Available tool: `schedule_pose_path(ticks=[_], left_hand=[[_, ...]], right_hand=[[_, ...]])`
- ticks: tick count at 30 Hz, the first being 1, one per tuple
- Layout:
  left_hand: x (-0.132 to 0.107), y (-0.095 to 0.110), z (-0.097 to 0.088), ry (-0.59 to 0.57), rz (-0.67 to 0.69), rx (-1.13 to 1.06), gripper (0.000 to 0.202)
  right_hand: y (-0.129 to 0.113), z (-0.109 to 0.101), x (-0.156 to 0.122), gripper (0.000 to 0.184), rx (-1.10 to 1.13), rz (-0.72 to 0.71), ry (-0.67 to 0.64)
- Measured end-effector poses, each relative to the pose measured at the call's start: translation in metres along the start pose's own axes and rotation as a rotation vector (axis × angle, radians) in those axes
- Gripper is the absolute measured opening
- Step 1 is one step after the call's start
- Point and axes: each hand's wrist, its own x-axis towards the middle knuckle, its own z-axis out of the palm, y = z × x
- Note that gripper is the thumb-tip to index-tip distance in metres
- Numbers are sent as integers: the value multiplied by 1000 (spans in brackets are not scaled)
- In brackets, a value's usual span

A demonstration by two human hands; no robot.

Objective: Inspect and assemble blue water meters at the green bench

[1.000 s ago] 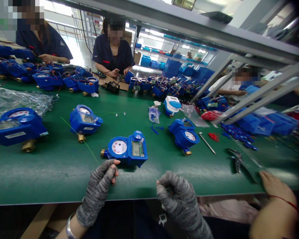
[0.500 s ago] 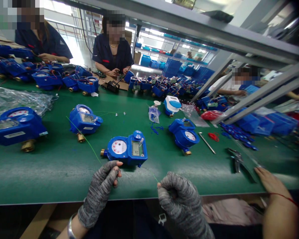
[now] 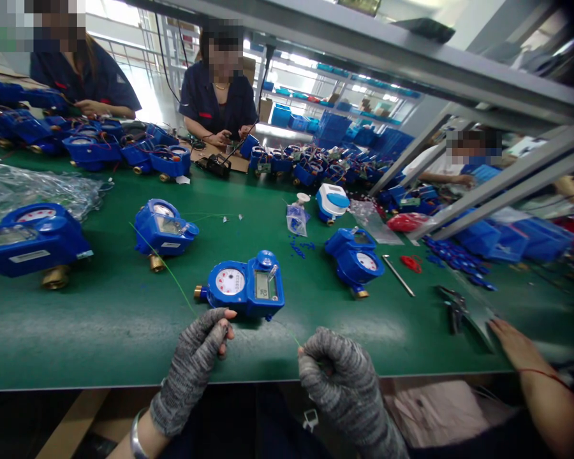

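A blue water meter point(image 3: 246, 290) with a white dial and a small display lies on the green table point(image 3: 100, 331) just beyond my hands. My left hand point(image 3: 198, 354), in a grey knit glove, is closed in a pinch on a thin green wire point(image 3: 165, 268) that runs up and to the left. My right hand point(image 3: 337, 376), gloved too, is curled shut at the table edge, pinching another end of thin wire right of the meter. Both hands sit a little short of the meter without touching it.
More blue meters lie at left point(image 3: 33, 239), centre left point(image 3: 165, 233) and centre right point(image 3: 356, 258). Pliers point(image 3: 454, 309) and a metal rod point(image 3: 398, 275) lie at right, near another person's hand point(image 3: 516, 344). Three people work across and beside the table.
Almost nothing has changed. My hands hold their pinch on the wire; the right hand shifted slightly. The other person's hand at right slid a little left along the table edge.
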Motion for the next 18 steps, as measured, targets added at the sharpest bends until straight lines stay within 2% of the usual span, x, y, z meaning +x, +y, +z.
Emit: schedule_pose_path(ticks=[4,8,11,15,18], left_hand=[[-4,-5,5,-118,-36,33,36],[-5,-19,19,-243,-192,-91,52],[1,-32,33,-251,-275,-191,59],[15,-41,52,-218,-345,-219,52],[23,-42,58,-186,-420,-233,50]], right_hand=[[-1,8,5,17,46,46,-54],[6,24,7,18,116,240,-209],[13,34,7,18,170,325,-266],[16,40,6,16,223,369,-278],[17,41,5,13,265,433,-283]])
